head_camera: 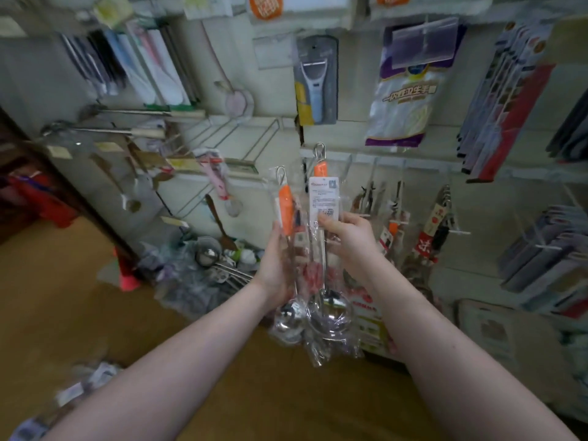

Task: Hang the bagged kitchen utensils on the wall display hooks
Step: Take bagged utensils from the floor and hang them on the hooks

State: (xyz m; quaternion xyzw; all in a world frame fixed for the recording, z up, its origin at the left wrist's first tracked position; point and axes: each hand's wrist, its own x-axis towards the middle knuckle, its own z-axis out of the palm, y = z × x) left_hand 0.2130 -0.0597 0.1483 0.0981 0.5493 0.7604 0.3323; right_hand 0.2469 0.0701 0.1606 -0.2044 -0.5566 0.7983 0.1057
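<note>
Bagged ladles (329, 313), label (324, 195) print blurred, left hand (275, 265) gripping one, right hand (346, 240) another

Bare along the whole visible length: left forearm (178, 354) and right forearm (445, 345), smooth and plain, widening toward the lower edge of the view. Bare too at both wrists, and on left grip (276, 265) and right grip (348, 240). Plain fingers (356, 219) on each, with rounded tips; nails too blurred to make out. Shows only uncovered skin from elbow region to fingertips.
</note>
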